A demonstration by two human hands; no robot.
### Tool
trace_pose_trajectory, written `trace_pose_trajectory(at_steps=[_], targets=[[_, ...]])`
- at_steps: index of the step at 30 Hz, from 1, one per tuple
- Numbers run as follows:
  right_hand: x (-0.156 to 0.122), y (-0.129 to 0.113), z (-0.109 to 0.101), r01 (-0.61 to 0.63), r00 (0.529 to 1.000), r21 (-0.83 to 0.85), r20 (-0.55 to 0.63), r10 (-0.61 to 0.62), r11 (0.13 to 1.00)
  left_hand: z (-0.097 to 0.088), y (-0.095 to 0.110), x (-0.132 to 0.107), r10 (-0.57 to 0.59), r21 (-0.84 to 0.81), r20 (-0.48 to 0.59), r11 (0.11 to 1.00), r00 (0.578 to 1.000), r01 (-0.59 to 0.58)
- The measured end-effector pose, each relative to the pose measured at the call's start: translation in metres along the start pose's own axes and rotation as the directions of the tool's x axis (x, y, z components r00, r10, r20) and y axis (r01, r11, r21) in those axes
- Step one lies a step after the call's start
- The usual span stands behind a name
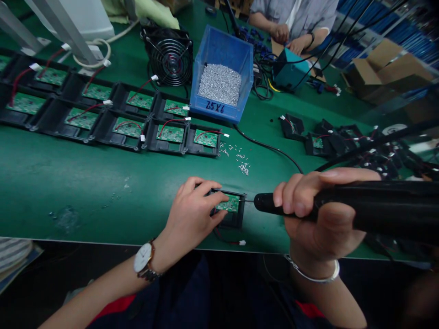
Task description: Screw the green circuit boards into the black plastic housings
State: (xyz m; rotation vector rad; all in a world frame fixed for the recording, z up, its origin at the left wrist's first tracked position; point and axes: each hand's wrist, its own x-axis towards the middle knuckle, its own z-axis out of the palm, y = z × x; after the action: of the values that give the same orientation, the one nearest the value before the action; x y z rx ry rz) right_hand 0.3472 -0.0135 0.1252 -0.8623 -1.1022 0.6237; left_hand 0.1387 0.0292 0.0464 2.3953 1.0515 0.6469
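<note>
Black housing (233,222) with green circuit board (233,204), one unit, lying on the green bench (137,183) near its front edge, below a scatter of loose screws (244,170). Left hand (194,208): fingers bent over the housing's left side, thumb and forefinger slightly parted at the board, whether pinching cannot be told. Right hand (318,214): fingers wrapped closely around a black screwdriver (384,201), bit pointing at the housing's right side.
</note>
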Motion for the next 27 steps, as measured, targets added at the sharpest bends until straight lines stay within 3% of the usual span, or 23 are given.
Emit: trace_pose_trajectory(at_steps=[5,13,20,23,25,27], targets=[[-0.001,0.0,0.004,-0.023,1.0,-0.02,-0.011,0.023,1.0,0.001,0.0,0.0,0.006,0.004,0.008,1.0,1.0,-0.006],[-0.005,0.007,0.015,-0.02,0.997,0.031,0.073,0.017,0.999,0.0,0.0,0.0,-0.003,0.019,0.03,1.0,1.0,0.002],[0.007,0.0,0.002,-0.048,0.982,0.009,0.184,0.046,0.999,0.0,0.0,0.002,-0.018,0.016,0.038,1.0,0.999,0.017],[0.033,-0.001,-0.006,0.074,0.995,0.009,0.063,-0.075,0.997,0.0,0.002,0.001,-0.024,0.009,0.043,1.0,0.999,0.024],[0.052,0.01,-0.011,0.242,0.967,-0.023,-0.083,-0.243,0.97,-0.001,0.004,0.001,-0.025,0.007,0.048,1.0,0.999,0.025],[0.067,0.028,-0.016,0.261,0.949,-0.091,-0.157,-0.272,0.961,-0.002,0.005,0.0,-0.028,0.0,0.049,1.0,0.998,0.028]])
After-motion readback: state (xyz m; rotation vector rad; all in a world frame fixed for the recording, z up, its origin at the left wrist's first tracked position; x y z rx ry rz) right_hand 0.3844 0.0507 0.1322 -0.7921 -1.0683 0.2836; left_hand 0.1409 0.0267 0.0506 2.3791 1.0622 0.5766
